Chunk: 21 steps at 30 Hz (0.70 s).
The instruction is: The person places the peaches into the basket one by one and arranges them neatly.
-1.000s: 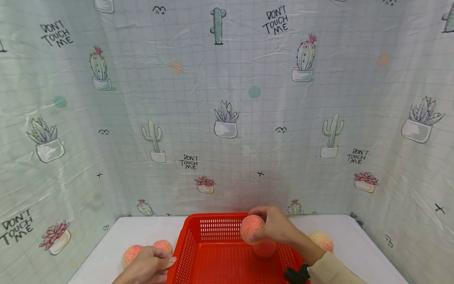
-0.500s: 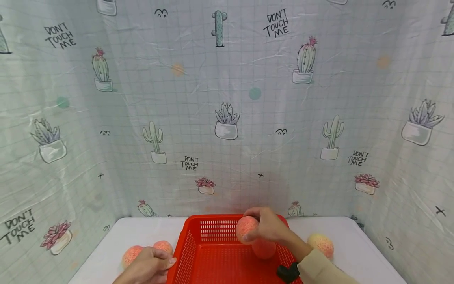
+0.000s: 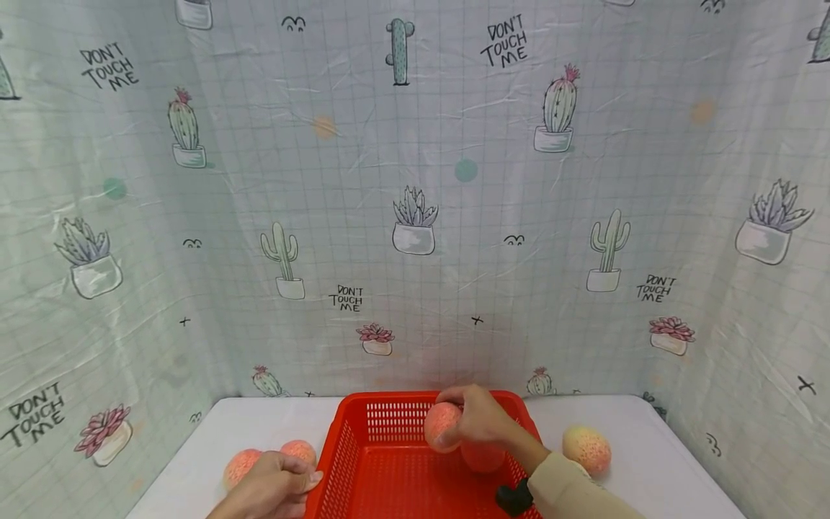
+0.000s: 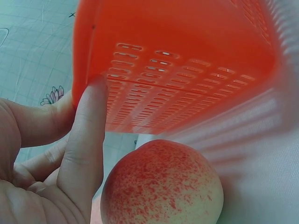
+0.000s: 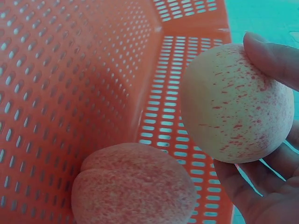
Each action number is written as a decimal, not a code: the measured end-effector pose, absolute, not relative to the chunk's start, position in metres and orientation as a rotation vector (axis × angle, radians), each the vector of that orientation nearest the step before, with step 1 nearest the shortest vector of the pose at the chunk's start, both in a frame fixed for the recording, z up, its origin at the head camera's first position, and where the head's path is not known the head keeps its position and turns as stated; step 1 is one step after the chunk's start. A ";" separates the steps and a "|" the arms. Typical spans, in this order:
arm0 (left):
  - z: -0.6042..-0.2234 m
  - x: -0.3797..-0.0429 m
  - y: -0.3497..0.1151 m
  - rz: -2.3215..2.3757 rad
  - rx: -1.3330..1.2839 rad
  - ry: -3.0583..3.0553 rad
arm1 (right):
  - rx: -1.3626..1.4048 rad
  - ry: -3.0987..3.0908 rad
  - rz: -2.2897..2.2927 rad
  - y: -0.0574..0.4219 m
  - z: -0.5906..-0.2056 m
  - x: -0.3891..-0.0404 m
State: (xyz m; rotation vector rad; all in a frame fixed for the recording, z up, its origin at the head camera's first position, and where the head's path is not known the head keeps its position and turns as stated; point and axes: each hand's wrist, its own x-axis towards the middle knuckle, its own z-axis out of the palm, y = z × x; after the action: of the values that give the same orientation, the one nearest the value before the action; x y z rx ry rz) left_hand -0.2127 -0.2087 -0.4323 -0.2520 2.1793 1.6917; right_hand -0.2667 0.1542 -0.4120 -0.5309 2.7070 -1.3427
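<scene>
In the head view my right hand [image 3: 483, 417] grips a speckled peach [image 3: 442, 427] over the back part of a red plastic basket [image 3: 402, 494]. The right wrist view shows thumb and fingers curled round this held peach [image 5: 233, 105], inside the basket walls. Below it a second peach [image 5: 133, 186] lies on the basket floor. At the basket's left side, my left hand [image 3: 269, 484] pinches the rim between thumb and fingers. Close under that hand in the left wrist view is a red-and-yellow peach [image 4: 161, 186], outside the basket.
Two peaches lie on the white table [image 3: 194, 461] left of the basket, the nearer peach [image 3: 241, 465] partly behind my left hand. A yellowish peach [image 3: 586, 450] rests to the right. A cactus-print curtain [image 3: 415, 288] encloses the table at the back and sides.
My right hand has carried its peach leftward and slightly down over the basket. The left hand stays at the rim.
</scene>
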 end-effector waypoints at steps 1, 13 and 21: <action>-0.432 -0.213 -0.208 1.691 -0.267 2.181 | -0.536 2.712 -1.332 0.154 -0.414 -0.268; -0.429 -0.213 -0.204 1.593 -0.335 2.293 | -0.639 2.790 -1.159 0.146 -0.430 -0.278; -0.429 -0.213 -0.202 1.578 -0.305 2.304 | -0.585 2.788 -1.114 0.143 -0.436 -0.282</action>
State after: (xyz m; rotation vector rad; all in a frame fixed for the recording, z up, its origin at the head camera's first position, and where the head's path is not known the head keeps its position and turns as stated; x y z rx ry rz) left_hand -0.2134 -0.2024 -0.4288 -0.3048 2.3040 1.5779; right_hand -0.2816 0.1431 -0.4361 -0.5852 2.7875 -1.1141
